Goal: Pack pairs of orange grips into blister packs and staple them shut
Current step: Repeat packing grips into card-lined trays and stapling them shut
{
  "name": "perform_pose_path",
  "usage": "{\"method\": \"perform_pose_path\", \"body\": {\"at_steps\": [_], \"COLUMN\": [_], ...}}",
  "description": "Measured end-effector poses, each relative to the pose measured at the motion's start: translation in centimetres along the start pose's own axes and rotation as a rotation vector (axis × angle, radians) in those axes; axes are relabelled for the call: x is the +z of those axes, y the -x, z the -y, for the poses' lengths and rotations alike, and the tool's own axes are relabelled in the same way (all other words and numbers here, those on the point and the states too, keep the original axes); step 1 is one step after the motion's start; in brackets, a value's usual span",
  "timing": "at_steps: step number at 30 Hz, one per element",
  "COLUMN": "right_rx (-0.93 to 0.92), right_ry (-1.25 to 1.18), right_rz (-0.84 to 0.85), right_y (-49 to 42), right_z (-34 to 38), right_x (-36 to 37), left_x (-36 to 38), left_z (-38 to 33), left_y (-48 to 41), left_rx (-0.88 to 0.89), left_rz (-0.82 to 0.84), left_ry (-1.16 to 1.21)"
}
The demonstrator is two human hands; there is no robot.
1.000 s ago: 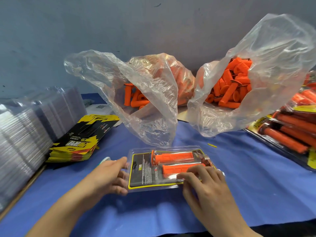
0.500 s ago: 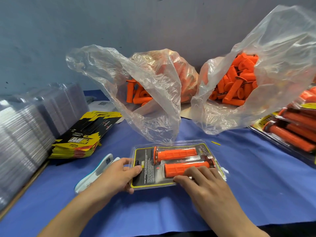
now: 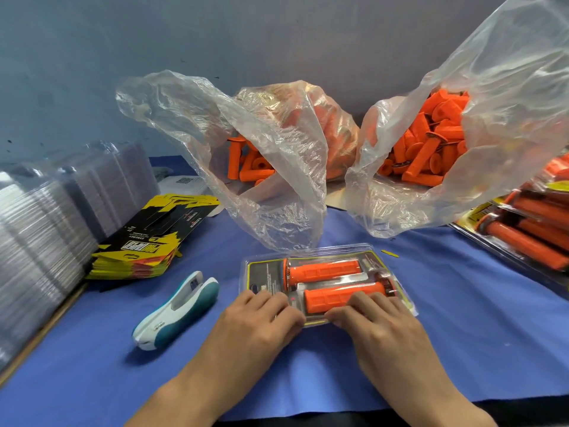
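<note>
Across a blue-covered surface [image 3: 462, 334], seen from above the person's hands, packing supplies ring a central work spot. Clock directions run from that spot, with twelve o'clock pointing away from the person.

Two clear plastic sacks of loose orange grips slump open, one bag [image 3: 261, 167] at twelve o'clock and a second bag [image 3: 462, 134] at two o'clock. Their mouths face the person, likely for easy reaching. A tall stack of empty clear shells [image 3: 46, 226] leans at nine o'clock. Finished packs [image 3: 529, 229] lie at three o'clock, and a pile of black-and-yellow cards [image 3: 154, 241] sits at ten o'clock.

At the centre the blister pack [image 3: 323, 257] lies flat, its long axis running roughly nine to three.

The left hand [image 3: 261, 322] and right hand [image 3: 378, 322] rest on its six o'clock edge. Their fingers are laid fairly flat on the plastic, thumbs meeting at the rim, apparently pressing the shell closed. Whether the thumbs hook underneath cannot be told.

A white-and-teal stapler [image 3: 177, 312] lies untouched at eight o'clock, near the left hand, probably ready for sealing.

Inside the pack, two orange grips [image 3: 323, 269] lie side by side along its length. The far one's flange is at nine, the near one's at three.
</note>
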State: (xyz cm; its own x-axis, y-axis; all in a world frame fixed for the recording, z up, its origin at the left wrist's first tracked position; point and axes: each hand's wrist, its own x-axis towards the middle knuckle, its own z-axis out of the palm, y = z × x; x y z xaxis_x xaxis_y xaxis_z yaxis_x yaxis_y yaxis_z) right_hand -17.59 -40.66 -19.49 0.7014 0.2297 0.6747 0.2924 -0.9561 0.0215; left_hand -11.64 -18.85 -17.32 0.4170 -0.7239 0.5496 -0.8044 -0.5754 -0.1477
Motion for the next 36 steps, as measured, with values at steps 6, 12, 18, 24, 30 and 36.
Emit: {"method": "perform_pose_path", "body": {"at_steps": [6,12,18,24,30,36], "right_rx": [0.075,-0.036,-0.036,-0.122,-0.264,-0.215], "right_ry": [0.001,-0.103,-0.487,-0.235,-0.32,-0.415], "right_rz": [0.005,0.017,0.163,0.164,0.086,0.143], "right_y": [0.1,-0.1,-0.7,-1.0,0.6,1.2], "right_z": [-1.6,-0.7,-2.7,-2.5,1.4,-1.6], "right_x": [-1.1,-0.8,-2.1,-2.4,-1.6,-2.6], "left_x": [-1.1,-1.3,-2.1,-2.3,-2.1,-1.7], "left_z": [1.2,-1.6,0.2,-0.8,-3.1,-0.7], "left_y": [0.6,0.4,1.7,1.8,1.2,1.5], "left_rx": [0.022,0.044,0.118,0.212,0.163,0.18], "left_rz": [-0.018,-0.154,-0.131,-0.001,-0.032,-0.043], "left_ry": [0.096,0.074,0.186,0.17,0.14,0.19]}}
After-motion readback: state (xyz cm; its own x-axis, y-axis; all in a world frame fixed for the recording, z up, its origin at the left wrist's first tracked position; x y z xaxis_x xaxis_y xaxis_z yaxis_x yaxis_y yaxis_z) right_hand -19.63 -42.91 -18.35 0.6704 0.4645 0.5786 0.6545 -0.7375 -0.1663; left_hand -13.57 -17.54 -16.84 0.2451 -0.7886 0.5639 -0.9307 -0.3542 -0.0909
